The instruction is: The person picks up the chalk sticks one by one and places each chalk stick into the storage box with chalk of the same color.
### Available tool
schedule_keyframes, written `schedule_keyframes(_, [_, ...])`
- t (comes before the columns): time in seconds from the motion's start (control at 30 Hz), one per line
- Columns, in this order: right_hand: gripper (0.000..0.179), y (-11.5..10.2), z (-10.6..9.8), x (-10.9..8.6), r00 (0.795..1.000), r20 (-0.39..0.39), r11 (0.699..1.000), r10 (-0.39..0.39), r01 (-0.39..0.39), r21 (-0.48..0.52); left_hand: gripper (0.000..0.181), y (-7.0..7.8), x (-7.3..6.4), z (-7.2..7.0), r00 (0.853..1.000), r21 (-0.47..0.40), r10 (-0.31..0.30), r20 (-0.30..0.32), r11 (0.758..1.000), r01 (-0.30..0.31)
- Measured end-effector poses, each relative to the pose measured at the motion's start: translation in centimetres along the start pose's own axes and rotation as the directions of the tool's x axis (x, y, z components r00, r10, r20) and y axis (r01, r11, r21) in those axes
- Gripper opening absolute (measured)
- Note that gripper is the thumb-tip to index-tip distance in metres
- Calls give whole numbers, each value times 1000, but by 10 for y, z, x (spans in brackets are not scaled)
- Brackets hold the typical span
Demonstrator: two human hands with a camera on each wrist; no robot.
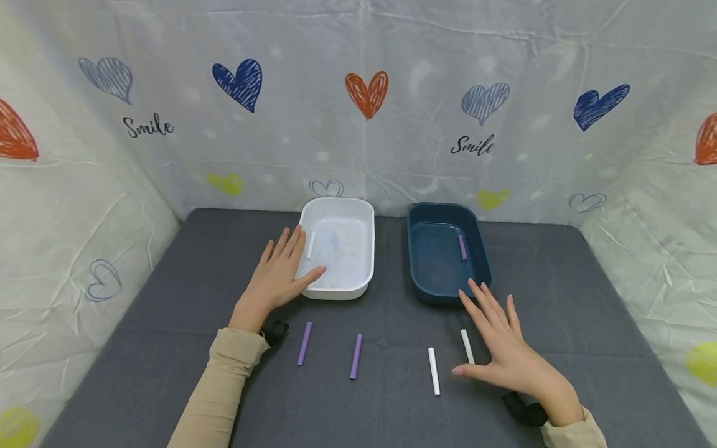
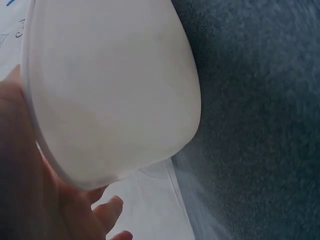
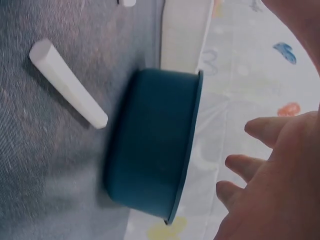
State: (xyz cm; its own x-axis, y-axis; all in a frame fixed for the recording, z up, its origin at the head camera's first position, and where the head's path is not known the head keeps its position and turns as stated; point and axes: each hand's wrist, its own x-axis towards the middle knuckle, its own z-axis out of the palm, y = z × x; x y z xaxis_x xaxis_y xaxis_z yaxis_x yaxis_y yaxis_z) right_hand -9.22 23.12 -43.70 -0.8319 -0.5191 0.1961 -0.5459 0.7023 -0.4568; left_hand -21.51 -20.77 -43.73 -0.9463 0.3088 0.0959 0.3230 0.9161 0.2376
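Observation:
My left hand [image 1: 277,274], fingers spread and holding nothing, reaches over the left edge of a white plastic bin [image 1: 346,294]. Inside that bin lies a white chalk stick [image 1: 311,246] beside the fingers. My right hand [image 1: 506,348] is spread as well, in front of a dark blue bin [image 1: 416,283], its fingertips overlapping the near rim in the head view. A purple chalk stick [image 1: 462,247] lies in the blue bin. Near my right thumb is a white chalk stick [image 1: 467,345], partly covered by the hand, with another white chalk stick [image 1: 434,371] to its left.
Two purple chalk sticks, a left one [image 1: 305,343] and a right one [image 1: 356,356], lie on the dark grey tabletop [image 1: 386,398] in front of the white bin. Behind both bins hangs a pale curtain [image 1: 414,112] printed with hearts, which also runs down both sides.

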Motion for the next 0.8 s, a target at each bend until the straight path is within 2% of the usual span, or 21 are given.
schedule_keyframes(0.2, [120,-6,7,1,1000,19,999,-14,13,35,101,4,1,4,1000,-14,15,-1,1000,-15])
schedule_keyframes(0.6, [121,-19,26,3,994,91,991,-66,54,119,114,8,2,9,1000,-2,5,9,1000,-5])
schedule_keyframes(0.8, [116,-19,35,1,988,153,989,-11,-12,149,114,8,2,8,1000,-6,11,-4,1000,-11])
